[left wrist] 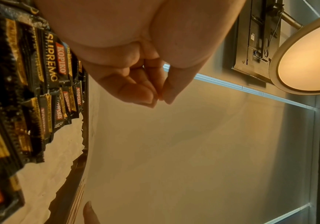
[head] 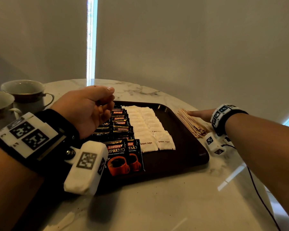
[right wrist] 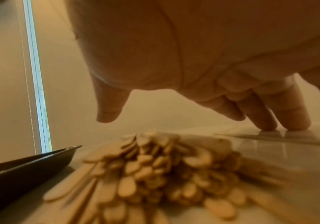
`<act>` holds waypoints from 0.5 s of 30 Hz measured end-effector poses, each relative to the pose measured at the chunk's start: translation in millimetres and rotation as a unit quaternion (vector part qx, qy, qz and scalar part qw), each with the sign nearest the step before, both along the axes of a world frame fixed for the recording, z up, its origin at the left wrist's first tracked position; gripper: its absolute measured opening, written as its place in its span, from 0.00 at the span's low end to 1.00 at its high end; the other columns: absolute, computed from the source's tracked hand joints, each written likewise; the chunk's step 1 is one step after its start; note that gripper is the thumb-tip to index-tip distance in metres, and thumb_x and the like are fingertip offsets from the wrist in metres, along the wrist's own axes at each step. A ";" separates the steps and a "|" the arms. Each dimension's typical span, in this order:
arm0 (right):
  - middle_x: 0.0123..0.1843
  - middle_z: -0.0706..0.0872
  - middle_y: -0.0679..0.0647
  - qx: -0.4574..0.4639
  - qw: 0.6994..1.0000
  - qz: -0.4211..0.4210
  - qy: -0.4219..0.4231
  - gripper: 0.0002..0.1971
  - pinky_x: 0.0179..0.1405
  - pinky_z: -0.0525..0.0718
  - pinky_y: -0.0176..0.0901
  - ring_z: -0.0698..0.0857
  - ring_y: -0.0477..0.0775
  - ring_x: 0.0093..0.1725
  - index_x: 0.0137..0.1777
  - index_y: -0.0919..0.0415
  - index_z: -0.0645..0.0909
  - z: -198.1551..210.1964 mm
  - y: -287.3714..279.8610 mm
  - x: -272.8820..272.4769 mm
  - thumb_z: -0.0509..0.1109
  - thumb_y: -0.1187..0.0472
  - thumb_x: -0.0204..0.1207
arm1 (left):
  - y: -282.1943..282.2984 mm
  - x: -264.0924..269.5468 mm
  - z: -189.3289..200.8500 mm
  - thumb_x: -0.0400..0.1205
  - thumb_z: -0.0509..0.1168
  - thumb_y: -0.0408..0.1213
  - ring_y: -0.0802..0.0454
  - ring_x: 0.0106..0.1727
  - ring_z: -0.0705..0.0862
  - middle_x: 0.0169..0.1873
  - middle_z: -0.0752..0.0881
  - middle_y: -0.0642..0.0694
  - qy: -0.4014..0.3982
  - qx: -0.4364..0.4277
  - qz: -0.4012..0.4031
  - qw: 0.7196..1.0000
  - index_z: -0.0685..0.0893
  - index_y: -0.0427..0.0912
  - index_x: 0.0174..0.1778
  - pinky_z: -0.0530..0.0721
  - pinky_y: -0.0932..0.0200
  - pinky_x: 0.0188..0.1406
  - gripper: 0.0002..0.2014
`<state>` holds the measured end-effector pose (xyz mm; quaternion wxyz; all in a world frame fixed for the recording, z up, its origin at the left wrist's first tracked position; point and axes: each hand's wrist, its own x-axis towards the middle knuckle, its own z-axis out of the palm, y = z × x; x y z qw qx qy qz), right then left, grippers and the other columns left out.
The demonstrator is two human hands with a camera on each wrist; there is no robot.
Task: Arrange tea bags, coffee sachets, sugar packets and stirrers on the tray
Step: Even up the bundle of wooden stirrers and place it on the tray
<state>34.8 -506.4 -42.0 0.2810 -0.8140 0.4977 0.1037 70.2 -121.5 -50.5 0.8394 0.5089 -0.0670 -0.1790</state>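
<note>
A dark brown tray (head: 185,147) lies on the marble table. On its left part are overlapping columns of black Kopiko coffee sachets (head: 118,157), and white brown sugar packets (head: 147,124) fill its middle. The tray's right part is bare. My left hand (head: 109,97) hovers over the far coffee sachets (left wrist: 53,60), fingers curled to the thumb and holding nothing (left wrist: 158,97). A pile of wooden stirrers (head: 190,124) lies on the table right of the tray. My right hand (head: 193,113) is spread over the stirrers (right wrist: 155,166), straight fingertips (right wrist: 268,125) touching the table beyond them.
Two gold-rimmed cups (head: 23,92) (head: 0,110) stand on the table left of the tray. A black cable (head: 257,189) runs from my right wrist over the table's right edge. The tray rim (right wrist: 30,166) lies just left of the stirrers. Pale blinds hang behind the table.
</note>
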 end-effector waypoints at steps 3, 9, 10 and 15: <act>0.87 0.60 0.64 -0.005 1.000 0.024 0.008 0.60 0.64 0.79 0.64 0.68 0.70 0.80 0.88 0.57 0.53 -3.1 4.1 9.4 0.80 0.32 0.62 | -0.4 -0.8 0.5 0.83 0.69 0.34 0.58 0.30 0.82 0.34 0.84 0.48 0.005 -0.001 -0.002 1.000 0.81 0.43 0.44 0.77 0.70 0.18 0.04; 0.60 0.87 0.60 -0.150 0.973 0.153 0.087 0.39 0.62 0.86 0.56 0.87 0.62 0.57 0.71 0.62 0.77 -6.5 17.7 24.5 0.76 0.34 0.70 | 0.0 -0.3 1.1 0.82 0.69 0.35 0.57 0.31 0.82 0.34 0.84 0.48 0.005 -0.002 -0.001 1.000 0.80 0.43 0.44 0.77 0.69 0.18 0.04; 0.57 0.88 0.58 -0.191 0.962 0.170 0.095 0.37 0.62 0.87 0.56 0.88 0.60 0.55 0.69 0.62 0.80 -5.4 17.7 26.1 0.76 0.34 0.70 | 0.2 -0.1 1.0 0.82 0.69 0.35 0.57 0.31 0.82 0.34 0.84 0.49 0.005 -0.003 -0.002 1.000 0.80 0.43 0.45 0.77 0.69 0.18 0.04; 0.53 0.87 0.57 -0.252 0.943 0.197 0.088 0.36 0.59 0.86 0.52 0.87 0.59 0.50 0.67 0.62 0.82 -11.4 6.5 33.8 0.81 0.39 0.67 | 2.8 -1.1 4.4 0.83 0.69 0.34 0.59 0.28 0.82 0.33 0.84 0.49 0.006 -0.002 -0.004 1.000 0.81 0.43 0.44 0.77 0.70 0.18 0.04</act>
